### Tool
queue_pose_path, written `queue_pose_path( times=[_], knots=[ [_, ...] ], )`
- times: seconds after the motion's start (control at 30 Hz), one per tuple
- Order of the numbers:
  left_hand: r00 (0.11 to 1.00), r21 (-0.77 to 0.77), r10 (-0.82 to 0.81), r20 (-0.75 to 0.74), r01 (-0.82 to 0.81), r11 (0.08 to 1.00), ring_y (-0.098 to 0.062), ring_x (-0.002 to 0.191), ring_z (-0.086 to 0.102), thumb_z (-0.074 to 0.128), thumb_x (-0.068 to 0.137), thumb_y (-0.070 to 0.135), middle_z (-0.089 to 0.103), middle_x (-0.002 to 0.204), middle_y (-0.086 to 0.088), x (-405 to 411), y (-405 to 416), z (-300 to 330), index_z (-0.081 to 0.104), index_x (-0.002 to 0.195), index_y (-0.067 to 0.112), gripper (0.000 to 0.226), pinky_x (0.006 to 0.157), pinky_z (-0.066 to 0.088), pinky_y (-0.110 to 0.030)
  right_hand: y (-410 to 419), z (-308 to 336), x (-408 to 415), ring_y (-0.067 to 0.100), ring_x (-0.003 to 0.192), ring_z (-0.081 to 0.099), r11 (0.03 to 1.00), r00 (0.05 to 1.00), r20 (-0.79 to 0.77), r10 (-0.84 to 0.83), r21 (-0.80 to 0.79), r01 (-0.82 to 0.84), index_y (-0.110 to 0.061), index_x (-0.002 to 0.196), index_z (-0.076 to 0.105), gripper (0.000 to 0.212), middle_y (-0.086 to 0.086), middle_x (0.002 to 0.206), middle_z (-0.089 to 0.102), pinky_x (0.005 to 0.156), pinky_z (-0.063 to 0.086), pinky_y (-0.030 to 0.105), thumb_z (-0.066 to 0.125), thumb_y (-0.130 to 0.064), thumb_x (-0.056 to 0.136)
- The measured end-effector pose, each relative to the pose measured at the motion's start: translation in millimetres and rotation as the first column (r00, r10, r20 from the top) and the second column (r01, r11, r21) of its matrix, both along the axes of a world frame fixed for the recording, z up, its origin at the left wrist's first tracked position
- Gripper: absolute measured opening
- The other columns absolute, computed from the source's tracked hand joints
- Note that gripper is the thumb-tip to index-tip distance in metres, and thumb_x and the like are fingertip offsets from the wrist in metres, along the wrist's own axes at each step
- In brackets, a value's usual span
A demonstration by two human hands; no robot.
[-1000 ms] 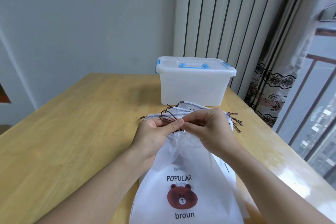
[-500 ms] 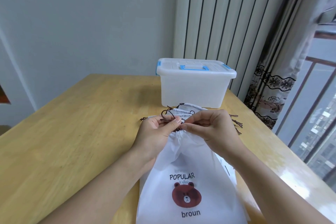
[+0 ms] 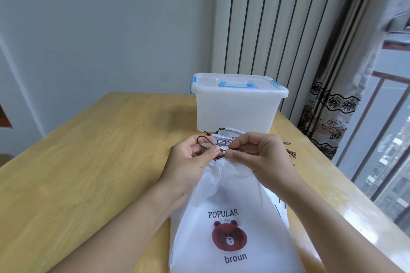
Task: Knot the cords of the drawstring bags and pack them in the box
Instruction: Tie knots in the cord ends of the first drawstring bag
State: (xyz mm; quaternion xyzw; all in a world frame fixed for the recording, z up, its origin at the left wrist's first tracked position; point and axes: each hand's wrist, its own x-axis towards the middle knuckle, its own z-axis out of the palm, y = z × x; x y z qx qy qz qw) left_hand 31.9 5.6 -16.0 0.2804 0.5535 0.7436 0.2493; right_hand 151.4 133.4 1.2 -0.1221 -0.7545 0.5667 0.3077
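A white drawstring bag (image 3: 228,201) with a brown bear print lies on the wooden table (image 3: 88,162), its mouth gathered tight. My left hand (image 3: 188,162) pinches the dark brown cord (image 3: 205,142) at the bag's mouth, a loop of it standing above my fingers. My right hand (image 3: 257,153) pinches the cord from the other side, thumbs nearly touching. More white bags lie under the top one, with their cord ends (image 3: 290,152) showing to the right. A translucent white box (image 3: 237,106) with blue latches stands behind, lid on.
The table's right edge runs close to a patterned curtain (image 3: 328,122) and a window with a railing. A striped white panel stands behind the box. Bare tabletop stretches to the left.
The cord loop above my left fingers has shifted and both hands have drawn a little closer over the bag's gathered mouth. The view has dipped slightly.
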Motion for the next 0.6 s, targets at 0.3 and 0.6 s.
queue_pose_path(
  times=[0.3, 0.6],
  knots=[
    [0.986, 0.035, -0.025, 0.165, 0.019, 0.999, -0.022, 0.089, 0.071, 0.073, 0.085, 0.009, 0.076, 0.093, -0.016, 0, 1, -4, 0.071, 0.089, 0.005, 0.006, 0.092, 0.055, -0.033, -9, -1, -2, 0.025, 0.093, 0.075, 0.992, 0.998, 0.035, 0.046, -0.120, -0.041, 0.000, 0.086, 0.078, 0.015, 0.011, 0.091, 0.079, 0.084, 0.056, 0.032, 0.081, -0.013, 0.079],
    [0.999, 0.032, -0.037, 0.040, 0.036, 0.999, -0.022, 0.094, 0.072, 0.070, 0.087, 0.001, 0.075, 0.101, -0.020, -1, -1, -3, 0.073, 0.098, 0.001, 0.012, 0.089, 0.058, -0.027, -11, -3, -4, 0.026, 0.085, 0.073, 0.980, 0.997, 0.056, 0.055, -0.195, -0.044, -0.010, 0.074, 0.074, 0.012, 0.018, 0.090, 0.077, 0.078, 0.053, 0.033, 0.083, -0.018, 0.074]
  ],
)
